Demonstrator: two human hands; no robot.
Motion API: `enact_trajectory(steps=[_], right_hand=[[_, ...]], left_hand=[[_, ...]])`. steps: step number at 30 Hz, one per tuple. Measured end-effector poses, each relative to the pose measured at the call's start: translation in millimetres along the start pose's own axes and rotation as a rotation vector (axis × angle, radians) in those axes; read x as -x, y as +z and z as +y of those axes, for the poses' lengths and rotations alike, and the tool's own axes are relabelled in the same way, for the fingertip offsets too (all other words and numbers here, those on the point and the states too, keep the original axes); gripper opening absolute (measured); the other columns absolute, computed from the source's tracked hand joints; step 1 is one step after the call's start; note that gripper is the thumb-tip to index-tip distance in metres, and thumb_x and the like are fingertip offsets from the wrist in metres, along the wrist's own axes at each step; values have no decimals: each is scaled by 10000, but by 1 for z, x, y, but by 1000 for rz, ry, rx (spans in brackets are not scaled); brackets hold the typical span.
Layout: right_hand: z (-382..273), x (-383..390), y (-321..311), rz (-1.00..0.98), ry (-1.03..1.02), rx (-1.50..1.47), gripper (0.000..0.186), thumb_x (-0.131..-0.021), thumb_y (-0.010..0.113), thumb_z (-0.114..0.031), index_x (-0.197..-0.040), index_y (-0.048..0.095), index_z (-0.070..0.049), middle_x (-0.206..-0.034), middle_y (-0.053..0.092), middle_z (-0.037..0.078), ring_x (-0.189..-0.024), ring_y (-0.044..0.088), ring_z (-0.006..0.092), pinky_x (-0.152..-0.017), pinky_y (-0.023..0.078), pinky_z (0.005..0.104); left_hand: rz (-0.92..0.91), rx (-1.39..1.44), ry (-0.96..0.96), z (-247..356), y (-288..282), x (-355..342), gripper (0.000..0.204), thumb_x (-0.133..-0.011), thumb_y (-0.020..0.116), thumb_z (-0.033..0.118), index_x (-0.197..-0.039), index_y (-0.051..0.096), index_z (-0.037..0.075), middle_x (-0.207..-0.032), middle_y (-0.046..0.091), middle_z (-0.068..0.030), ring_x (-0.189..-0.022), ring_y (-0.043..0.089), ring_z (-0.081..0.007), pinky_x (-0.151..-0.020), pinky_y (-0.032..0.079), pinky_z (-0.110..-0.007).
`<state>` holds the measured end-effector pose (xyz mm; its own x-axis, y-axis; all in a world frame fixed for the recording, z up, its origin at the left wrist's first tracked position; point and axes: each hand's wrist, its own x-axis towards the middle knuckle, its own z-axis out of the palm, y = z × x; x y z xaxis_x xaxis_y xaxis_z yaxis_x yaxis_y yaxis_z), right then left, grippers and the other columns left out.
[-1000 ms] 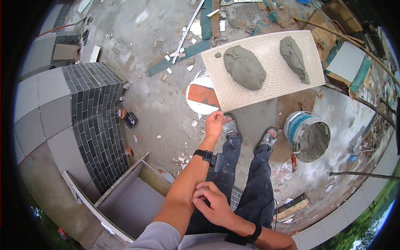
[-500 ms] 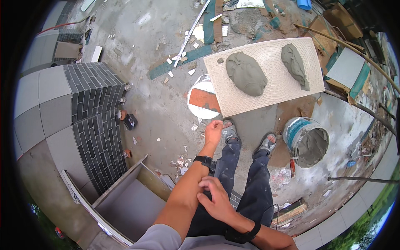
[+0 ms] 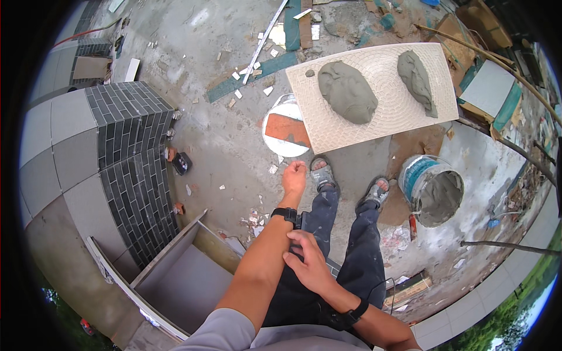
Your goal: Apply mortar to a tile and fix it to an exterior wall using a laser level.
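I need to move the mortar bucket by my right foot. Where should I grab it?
Judging by its pose, take the bucket by its rim from above: it stands upright and open, part-filled with grey mortar, so lift it level. No handle shows clearly.

Two mortar mounds [image 3: 347,91], one ribbed tile [image 3: 386,111], two buckets [image 3: 432,190].

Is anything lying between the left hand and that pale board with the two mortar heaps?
Nothing visible blocks it. The left hand hangs as a loose fist over bare concrete, apart from the board. A white bucket stands under the board's near-left corner, just beyond the fist. The right hand rests on the left forearm.
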<state>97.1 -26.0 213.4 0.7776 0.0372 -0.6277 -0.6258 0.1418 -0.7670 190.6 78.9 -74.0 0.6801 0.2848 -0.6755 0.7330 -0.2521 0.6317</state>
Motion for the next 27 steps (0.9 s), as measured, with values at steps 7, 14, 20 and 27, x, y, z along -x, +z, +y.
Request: enact_trajectory(steps=[7, 14, 20, 27], right_hand=[[-11, 6, 2, -466, 86, -169, 264, -868, 640, -71, -1109, 548, -15, -1141, 525, 153, -924, 610, 234, -841, 502, 328], [-18, -2, 6, -345, 139, -125, 254, -872, 639, -39, -1108, 549, -11, -1101, 523, 132, -928, 603, 180, -835, 534, 300], [-19, -9, 5, -93, 21, -21, 290, -857, 652, -75, -1118, 537, -26, -1127, 525, 150, -985, 593, 252, -880, 502, 344], [-21, -6, 5, -17, -25, 131, 311, -852, 645, -72, -1140, 535, -28, -1127, 541, 153, -955, 576, 272, -809, 491, 347]], left_hand=[[54, -124, 87, 0, 0, -5, 206, -887, 599, 179, -973, 683, 11, -811, 709, -86, -738, 655, -169, -699, 500, -311], [-73, -63, 38, 13, -3, -8, 187, -917, 576, 136, -1018, 647, -4, -871, 689, -70, -789, 615, -112, -734, 480, -253], [2, -159, 57, 19, -3, -6, 176, -919, 557, 106, -1025, 647, -3, -877, 682, -74, -806, 625, -130, -764, 494, -268], [-46, 52, 5, 24, -2, -6, 171, -924, 549, 101, -1023, 632, -11, -898, 668, -66, -842, 623, -129, -786, 488, -263]])
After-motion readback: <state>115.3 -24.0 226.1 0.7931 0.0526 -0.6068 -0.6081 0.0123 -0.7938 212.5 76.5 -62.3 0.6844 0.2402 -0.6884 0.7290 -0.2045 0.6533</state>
